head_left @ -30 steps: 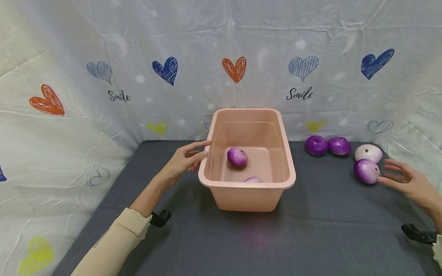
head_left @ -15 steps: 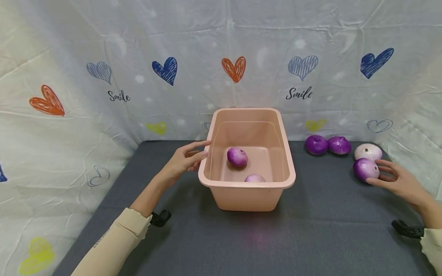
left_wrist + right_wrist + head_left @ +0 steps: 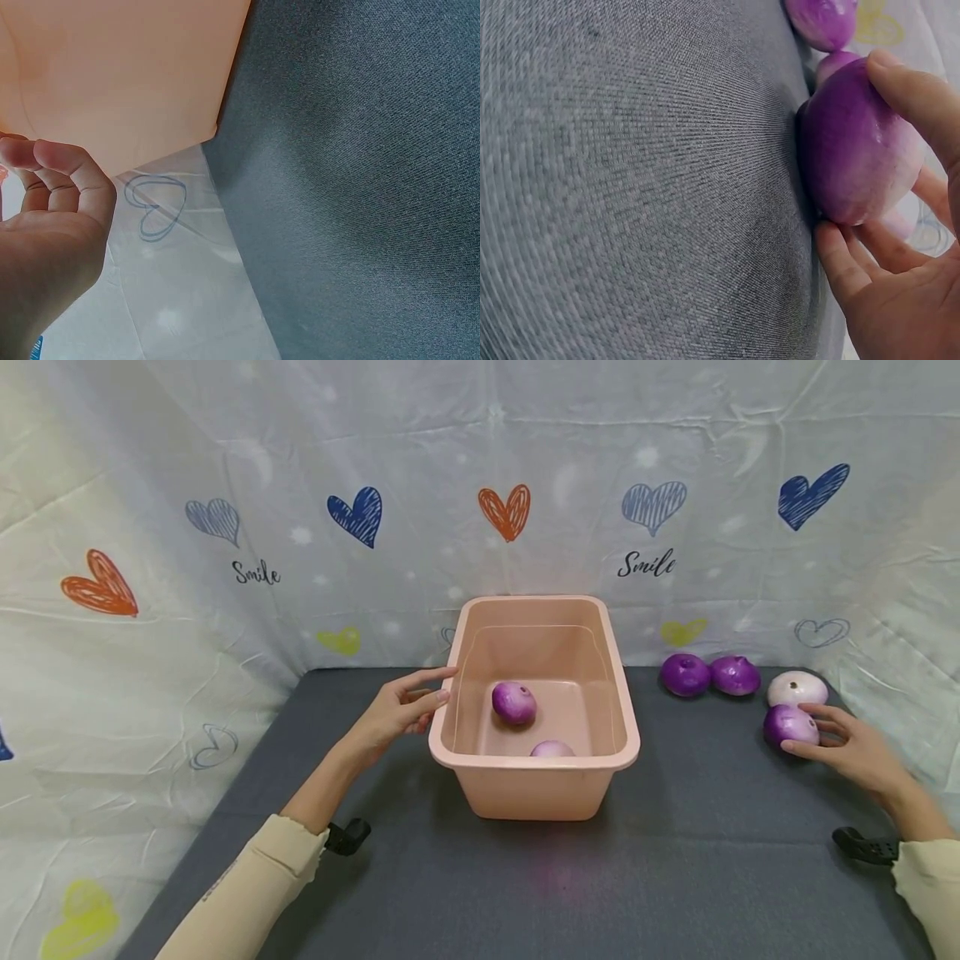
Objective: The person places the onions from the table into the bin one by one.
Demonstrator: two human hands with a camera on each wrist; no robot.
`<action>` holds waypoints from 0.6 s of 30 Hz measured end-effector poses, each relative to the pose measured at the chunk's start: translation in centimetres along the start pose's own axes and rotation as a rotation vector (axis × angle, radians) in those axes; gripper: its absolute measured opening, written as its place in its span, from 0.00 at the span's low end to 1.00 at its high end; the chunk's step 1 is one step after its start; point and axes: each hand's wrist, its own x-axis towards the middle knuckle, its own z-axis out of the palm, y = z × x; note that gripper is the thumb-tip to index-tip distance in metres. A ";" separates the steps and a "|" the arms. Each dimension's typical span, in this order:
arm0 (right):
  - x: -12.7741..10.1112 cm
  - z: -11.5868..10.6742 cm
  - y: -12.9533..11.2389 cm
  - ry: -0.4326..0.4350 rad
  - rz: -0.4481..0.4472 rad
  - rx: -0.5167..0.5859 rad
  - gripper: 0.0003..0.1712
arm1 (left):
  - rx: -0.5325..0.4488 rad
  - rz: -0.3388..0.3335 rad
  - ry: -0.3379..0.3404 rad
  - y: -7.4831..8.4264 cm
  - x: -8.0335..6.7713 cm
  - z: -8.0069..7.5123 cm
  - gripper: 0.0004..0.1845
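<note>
Gripping purple onion (image 3: 783, 724) near table edge (image 3: 836, 696)

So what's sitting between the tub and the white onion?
Two purple onions, side by side, lie between the tub and the white onion, as the head view shows.

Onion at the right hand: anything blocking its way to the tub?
Nothing visible stands between the onion and the tub, only bare table. The tub's raised right rim likely needs clearing; two purple onions sit farther back.

The tub's rim (image 3: 534, 762) partly hides one onion (image 3: 551, 749).
</note>
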 end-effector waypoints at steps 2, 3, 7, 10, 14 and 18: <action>-0.1 0.0 0.1 0.011 -0.022 0.006 0.51 | -0.002 0.002 -0.001 0.0 0.0 0.0 0.26; -0.2 -0.1 0.2 0.014 -0.032 0.011 0.49 | -0.002 0.003 -0.001 0.0 0.0 0.0 0.26; -0.4 -0.1 0.4 0.019 -0.069 0.033 0.45 | -0.007 0.003 -0.003 0.0 -0.1 0.0 0.26; -0.5 -0.1 0.6 0.022 -0.077 0.041 0.43 | -0.013 0.004 -0.005 -0.1 -0.1 0.0 0.25; -0.6 -0.2 0.5 0.017 -0.046 0.037 0.44 | -0.027 0.007 -0.011 -0.1 -0.1 0.0 0.26; -0.5 -0.2 0.3 0.019 0.012 0.044 0.51 | -0.038 0.007 -0.012 -0.2 0.0 0.0 0.26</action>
